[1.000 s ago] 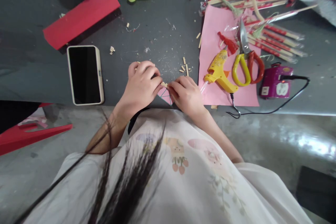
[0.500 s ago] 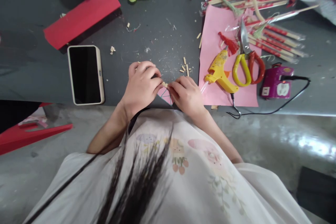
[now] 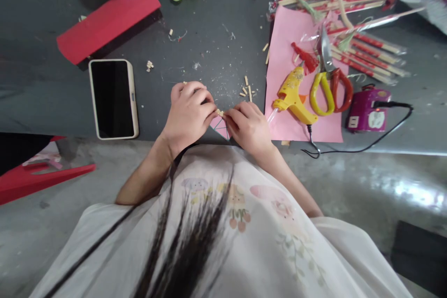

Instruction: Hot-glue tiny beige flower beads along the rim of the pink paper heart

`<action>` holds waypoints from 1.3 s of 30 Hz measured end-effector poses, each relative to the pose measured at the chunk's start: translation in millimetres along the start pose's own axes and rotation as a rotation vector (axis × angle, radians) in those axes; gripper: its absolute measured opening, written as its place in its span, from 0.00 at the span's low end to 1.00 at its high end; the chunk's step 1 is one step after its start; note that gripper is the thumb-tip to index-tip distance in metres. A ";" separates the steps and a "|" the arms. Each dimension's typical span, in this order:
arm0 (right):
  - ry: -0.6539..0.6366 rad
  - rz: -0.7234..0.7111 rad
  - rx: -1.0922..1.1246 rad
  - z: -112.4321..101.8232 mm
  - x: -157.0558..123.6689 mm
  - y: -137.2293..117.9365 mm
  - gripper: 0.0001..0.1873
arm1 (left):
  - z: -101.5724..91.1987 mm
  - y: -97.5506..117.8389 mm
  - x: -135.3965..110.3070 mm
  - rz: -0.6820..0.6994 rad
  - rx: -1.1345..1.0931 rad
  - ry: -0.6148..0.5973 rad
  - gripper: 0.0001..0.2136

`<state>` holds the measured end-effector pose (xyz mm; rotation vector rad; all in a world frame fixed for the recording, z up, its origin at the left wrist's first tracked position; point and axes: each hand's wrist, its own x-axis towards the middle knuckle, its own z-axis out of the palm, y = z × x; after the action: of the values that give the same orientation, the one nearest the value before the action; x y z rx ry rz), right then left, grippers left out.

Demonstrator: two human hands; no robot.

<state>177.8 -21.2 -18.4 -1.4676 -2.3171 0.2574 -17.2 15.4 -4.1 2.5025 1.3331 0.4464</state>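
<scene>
My left hand (image 3: 188, 114) and my right hand (image 3: 247, 126) meet at the near edge of the dark table (image 3: 209, 46). Both have their fingers curled in a pinch around a small wooden stick piece (image 3: 219, 112). Under and between them lies a small pink paper shape (image 3: 220, 126) with dark lines on it, partly hidden by my fingers. Several short cut wood bits (image 3: 246, 89) lie just beyond my right hand.
A phone (image 3: 112, 98) lies left of my hands, a red folded card (image 3: 108, 21) beyond it. On a pink sheet (image 3: 284, 37) to the right rest a yellow glue gun (image 3: 293, 95) and scissors (image 3: 330, 84). A purple plug box (image 3: 366, 114) and wrapped chopsticks (image 3: 363, 46) lie further right.
Both hands stay in place pinching the stick piece. Only the hair hanging in front of my shirt has swung to the right.
</scene>
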 end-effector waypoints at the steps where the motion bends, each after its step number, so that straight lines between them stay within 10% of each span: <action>1: 0.003 -0.003 -0.006 -0.2 0.0 0.1 0.15 | 0.0 0.0 0.1 -0.004 -0.005 -0.009 0.10; 39: 0.032 0.033 -0.024 2.1 -0.6 -2.4 0.15 | 2.6 11.0 -8.7 0.003 0.151 0.051 0.12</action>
<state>175.2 -22.7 -19.6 -1.5112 -2.2799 0.2148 -12.4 2.0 -3.6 2.6310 1.4319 0.4279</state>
